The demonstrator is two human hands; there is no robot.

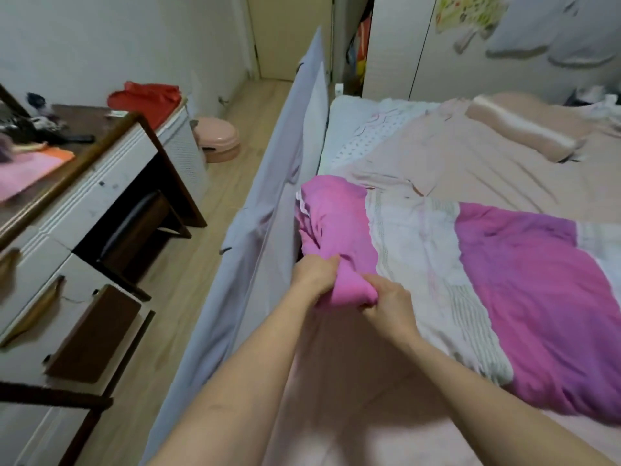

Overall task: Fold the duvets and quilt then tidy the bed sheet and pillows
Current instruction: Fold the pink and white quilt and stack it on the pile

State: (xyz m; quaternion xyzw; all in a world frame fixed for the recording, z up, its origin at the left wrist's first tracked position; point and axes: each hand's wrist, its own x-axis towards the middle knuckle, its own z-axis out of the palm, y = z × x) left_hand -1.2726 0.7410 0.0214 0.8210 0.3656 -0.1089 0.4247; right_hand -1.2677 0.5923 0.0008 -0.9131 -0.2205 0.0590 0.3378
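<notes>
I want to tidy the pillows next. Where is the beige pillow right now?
In the head view, the beige pillow lies at the upper right, on the pinkish bed sheet, beyond the pink and white duvet.

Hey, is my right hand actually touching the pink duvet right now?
Touching. The head view shows the right hand with fingers curled round a bunched pink corner of the duvet, and the left hand grips the same corner.
</notes>
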